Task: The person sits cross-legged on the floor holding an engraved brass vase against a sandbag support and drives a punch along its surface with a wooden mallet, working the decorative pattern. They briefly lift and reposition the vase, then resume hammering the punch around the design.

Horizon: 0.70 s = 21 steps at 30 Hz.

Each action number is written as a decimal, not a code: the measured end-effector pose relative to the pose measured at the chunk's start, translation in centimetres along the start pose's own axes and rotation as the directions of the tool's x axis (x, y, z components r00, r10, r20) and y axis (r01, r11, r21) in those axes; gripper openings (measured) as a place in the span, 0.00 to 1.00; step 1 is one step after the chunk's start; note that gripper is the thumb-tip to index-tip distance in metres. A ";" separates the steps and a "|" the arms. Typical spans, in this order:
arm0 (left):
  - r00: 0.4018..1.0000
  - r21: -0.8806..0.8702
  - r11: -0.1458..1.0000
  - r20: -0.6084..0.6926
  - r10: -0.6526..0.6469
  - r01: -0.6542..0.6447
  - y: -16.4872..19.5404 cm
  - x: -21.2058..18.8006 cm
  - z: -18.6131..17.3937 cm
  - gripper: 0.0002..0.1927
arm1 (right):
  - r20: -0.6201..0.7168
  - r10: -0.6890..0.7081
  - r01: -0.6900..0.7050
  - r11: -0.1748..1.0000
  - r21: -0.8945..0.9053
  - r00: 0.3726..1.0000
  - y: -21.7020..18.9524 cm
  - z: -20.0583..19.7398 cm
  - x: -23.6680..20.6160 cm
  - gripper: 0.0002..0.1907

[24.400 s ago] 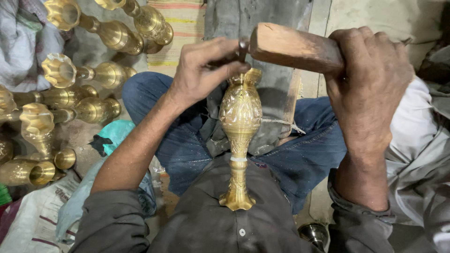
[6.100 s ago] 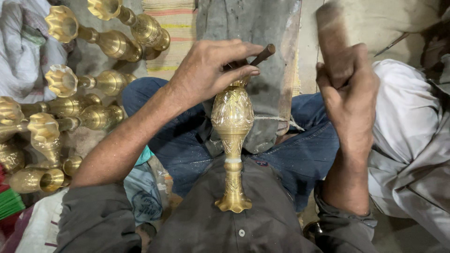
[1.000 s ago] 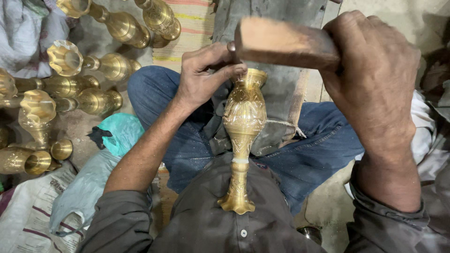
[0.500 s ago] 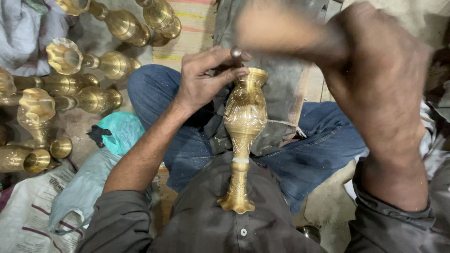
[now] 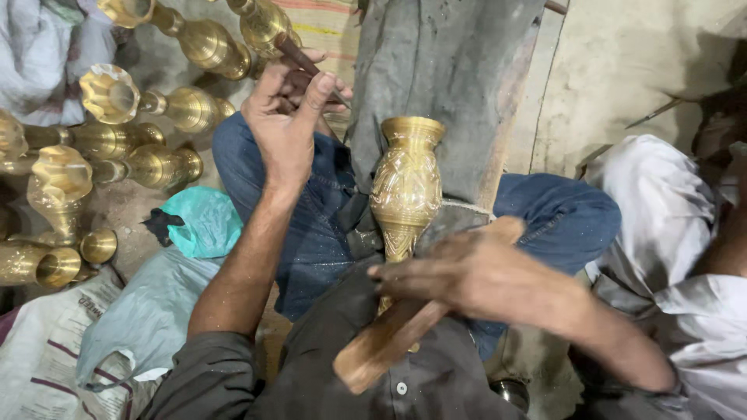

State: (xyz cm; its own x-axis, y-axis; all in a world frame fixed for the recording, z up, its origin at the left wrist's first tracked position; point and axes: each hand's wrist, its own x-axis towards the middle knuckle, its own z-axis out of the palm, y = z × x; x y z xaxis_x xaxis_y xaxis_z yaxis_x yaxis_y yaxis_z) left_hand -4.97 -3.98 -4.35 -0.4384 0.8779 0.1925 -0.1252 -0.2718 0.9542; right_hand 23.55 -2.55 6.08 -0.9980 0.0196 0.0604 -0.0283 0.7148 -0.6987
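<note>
A tall engraved brass vase lies along my lap, its mouth pointing away from me. My left hand is raised to the left of the vase and pinches a thin dark chisel. My right hand lies across the vase's lower stem and grips a wooden mallet, whose handle points down toward my shirt. The vase's foot is hidden behind the hand and the mallet.
Several finished brass vases lie in rows on the floor at the left. A teal plastic bag and newspaper sit beside my left knee. A person in white clothing sits at the right. A grey cloth lies ahead.
My right hand has dropped with the mallet from above the vase's mouth to its stem. My left hand has lifted the chisel off the vase, up and to the left.
</note>
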 end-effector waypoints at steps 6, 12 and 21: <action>0.987 0.059 0.997 0.152 -0.047 0.039 0.5 0.6 1.4 0.13 | 0.081 -0.083 0.101 0.963 -0.250 0.993 0.1 3.2 -0.3 0.29; 0.952 0.113 0.991 0.291 -0.096 0.066 2.2 0.7 3.9 0.13 | -0.185 -0.251 0.198 0.944 -0.265 0.950 0.3 4.5 -0.6 0.17; 0.810 0.446 0.816 0.584 0.046 -0.368 3.5 2.2 5.5 0.19 | -0.190 0.073 -0.084 0.995 -0.053 0.979 0.6 4.1 -3.4 0.26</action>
State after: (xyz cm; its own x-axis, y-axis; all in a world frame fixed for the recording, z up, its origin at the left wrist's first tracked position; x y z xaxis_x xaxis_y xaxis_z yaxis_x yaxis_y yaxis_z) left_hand -1.45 -0.84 0.65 0.1589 0.9290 0.3342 0.4558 -0.3693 0.8099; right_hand 26.71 -5.03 2.49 -0.9684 0.2037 0.1437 0.0586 0.7465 -0.6628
